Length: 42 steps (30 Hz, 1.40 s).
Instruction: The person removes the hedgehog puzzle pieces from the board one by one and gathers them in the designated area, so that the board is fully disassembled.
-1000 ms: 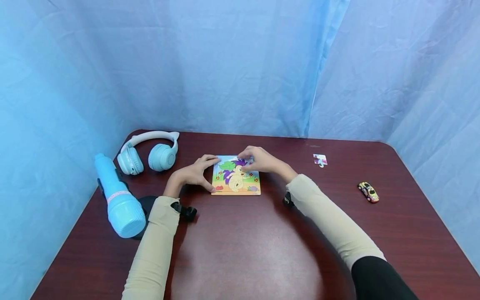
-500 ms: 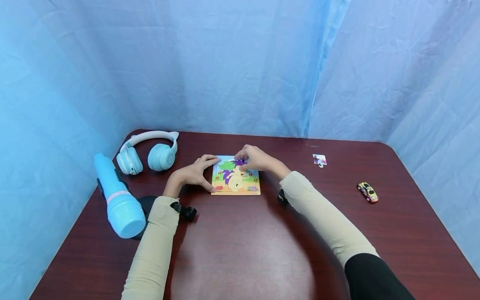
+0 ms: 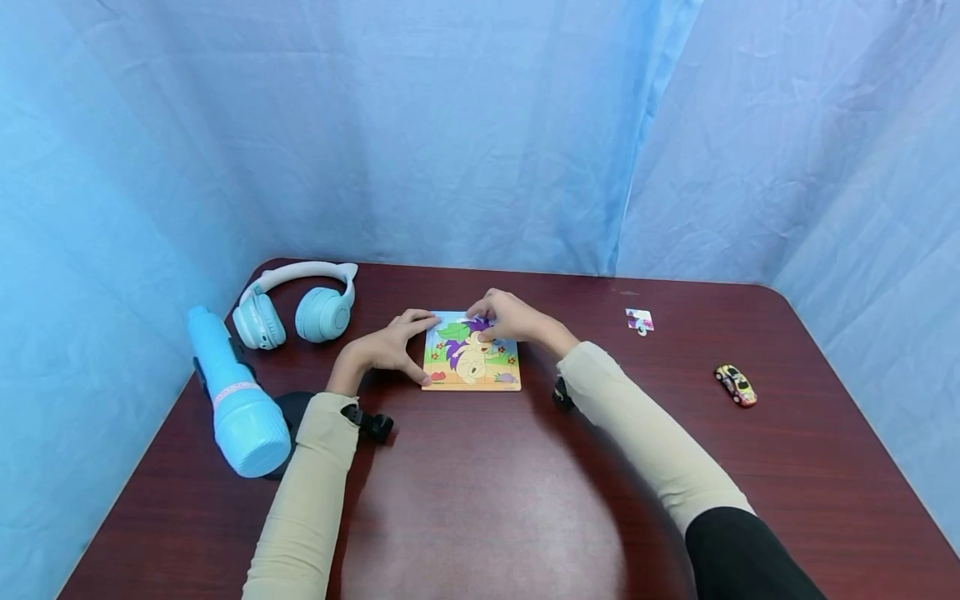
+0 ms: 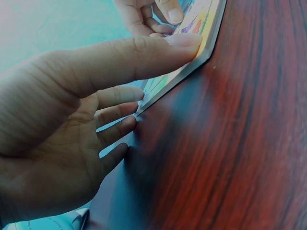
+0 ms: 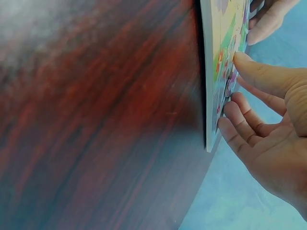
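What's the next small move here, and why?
Probably press lightly with the right hand: its thumb and fingers are at the upper part of the puzzle, while the left hand rests at its left side. Flushness there is unclear.

Pale blue, softly creased fabric curtains [image 3: 480,133] rise behind the dark reddish-brown, wood-grained worktop [image 3: 810,500], wrapping from nine o'clock through twelve to three. They look a more vivid blue towards ten and paler, faintly lavender, towards two; a bright vertical fold [image 3: 647,142] runs down between one and two. The worktop is rounded at the far end. At six o'clock, soft pale glare [image 3: 495,533] spreads over its glossy surface.
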{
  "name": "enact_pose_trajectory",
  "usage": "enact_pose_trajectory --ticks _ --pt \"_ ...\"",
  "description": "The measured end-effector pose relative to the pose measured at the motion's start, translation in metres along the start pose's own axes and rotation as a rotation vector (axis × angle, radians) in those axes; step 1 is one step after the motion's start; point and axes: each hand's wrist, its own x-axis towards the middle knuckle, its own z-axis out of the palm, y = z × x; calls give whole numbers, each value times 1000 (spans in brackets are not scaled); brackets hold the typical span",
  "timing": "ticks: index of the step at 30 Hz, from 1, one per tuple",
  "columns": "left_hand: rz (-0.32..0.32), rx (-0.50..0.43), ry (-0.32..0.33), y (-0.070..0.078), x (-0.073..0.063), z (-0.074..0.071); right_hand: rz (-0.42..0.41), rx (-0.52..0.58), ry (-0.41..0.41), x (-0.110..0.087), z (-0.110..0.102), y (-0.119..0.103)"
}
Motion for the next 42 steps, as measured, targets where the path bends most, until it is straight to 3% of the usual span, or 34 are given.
enact_pose_trajectory --ticks 27,42 --pt "-8 -9 0 0 0 1 -4 -26 3 3 1 -1" --pt "0 -16 1 0 -1 1 -4 -22 47 3 3 -4"
